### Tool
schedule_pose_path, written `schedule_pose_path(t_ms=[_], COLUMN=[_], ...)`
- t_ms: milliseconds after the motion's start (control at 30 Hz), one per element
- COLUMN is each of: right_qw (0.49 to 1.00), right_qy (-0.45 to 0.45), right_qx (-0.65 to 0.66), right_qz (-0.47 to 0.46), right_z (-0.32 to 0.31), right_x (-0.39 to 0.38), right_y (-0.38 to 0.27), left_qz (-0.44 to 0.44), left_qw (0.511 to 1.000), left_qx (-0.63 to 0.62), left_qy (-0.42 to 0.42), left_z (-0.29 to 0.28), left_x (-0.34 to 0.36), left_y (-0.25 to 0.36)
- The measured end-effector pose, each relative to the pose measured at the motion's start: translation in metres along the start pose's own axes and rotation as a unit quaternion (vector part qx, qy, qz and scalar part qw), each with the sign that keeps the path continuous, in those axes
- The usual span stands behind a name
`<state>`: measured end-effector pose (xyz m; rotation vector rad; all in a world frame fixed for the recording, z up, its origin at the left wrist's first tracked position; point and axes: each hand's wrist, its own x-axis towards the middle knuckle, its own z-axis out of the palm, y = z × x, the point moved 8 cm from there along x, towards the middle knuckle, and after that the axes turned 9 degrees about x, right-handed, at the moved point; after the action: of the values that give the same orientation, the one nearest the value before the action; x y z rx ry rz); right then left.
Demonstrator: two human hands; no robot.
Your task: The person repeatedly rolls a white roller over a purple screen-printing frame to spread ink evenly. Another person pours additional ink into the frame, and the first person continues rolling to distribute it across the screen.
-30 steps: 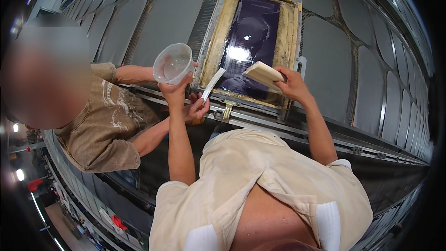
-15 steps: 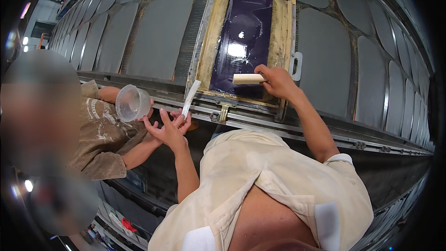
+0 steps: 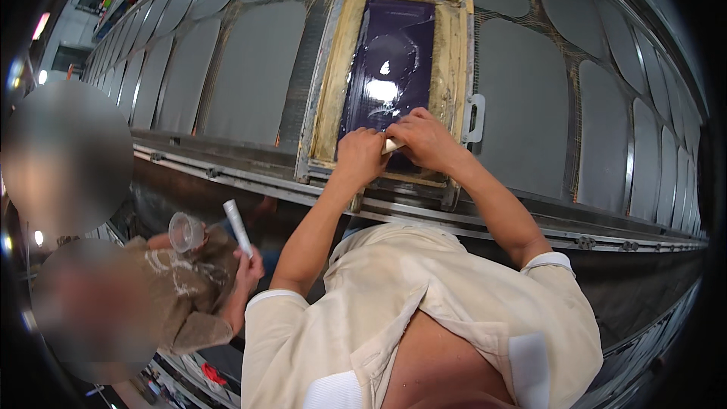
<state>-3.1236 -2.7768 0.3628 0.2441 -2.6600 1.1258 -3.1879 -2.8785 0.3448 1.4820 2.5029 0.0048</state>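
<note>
A screen-printing frame (image 3: 452, 68) with taped, yellowish borders lies on the long table in front of me. Its middle is a glossy dark purple printing area (image 3: 397, 30). At the near end of that area, both my hands grip a cream-coloured squeegee (image 3: 392, 146). My left hand (image 3: 362, 154) is closed over its left part, and my right hand (image 3: 426, 138) over its right part, fingers curled. Only a short bit of the squeegee shows between them; its lower edge is hidden, so I cannot tell whether it touches the screen.
Grey flat panels (image 3: 257, 68) line the table on both sides of the frame. A metal rail (image 3: 265, 192) runs along the near edge. At lower left, a co-worker holds a white strip-shaped tool (image 3: 237, 227) and a clear plastic tub (image 3: 185, 233). A white handle (image 3: 475, 119) sticks out at the frame's right.
My left hand has left the co-worker's hand area and taken hold of the squeegee beside my right hand. The co-worker has drawn back toward the lower left with the tub and white strip.
</note>
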Motion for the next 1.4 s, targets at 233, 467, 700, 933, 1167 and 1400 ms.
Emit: schedule_pose_path(t_ms=[233, 467, 700, 933, 1167, 1400], right_qw=[0.866, 0.753, 0.741, 0.753, 0.755, 0.883], right_qy=[0.361, 0.417, 0.415, 0.466, 0.403, 0.323], right_qx=[-0.089, -0.019, 0.007, 0.006, -0.005, -0.078], right_qz=[0.334, 0.508, 0.528, 0.465, 0.517, 0.331], right_z=[-0.083, -0.039, -0.039, -0.046, -0.045, -0.156], right_x=[-0.092, -0.145, -0.143, -0.133, -0.132, 0.026], right_y=[0.123, 0.187, 0.203, 0.188, 0.188, 0.236], left_qz=[-0.187, -0.253, -0.202, 0.237, 0.28, 0.186], left_qw=[0.978, 0.966, 0.979, 0.959, 0.948, 0.981], left_qx=[-0.096, 0.005, 0.007, 0.011, 0.022, 0.018], left_qy=[0.005, 0.052, 0.034, 0.158, 0.146, 0.047], left_z=[-0.005, -0.037, 0.0, -0.051, -0.057, -0.042], left_x=[0.073, 0.184, 0.211, 0.249, 0.367, 0.446], left_y=[-0.1, -0.147, -0.093, -0.073, -0.096, -0.112])
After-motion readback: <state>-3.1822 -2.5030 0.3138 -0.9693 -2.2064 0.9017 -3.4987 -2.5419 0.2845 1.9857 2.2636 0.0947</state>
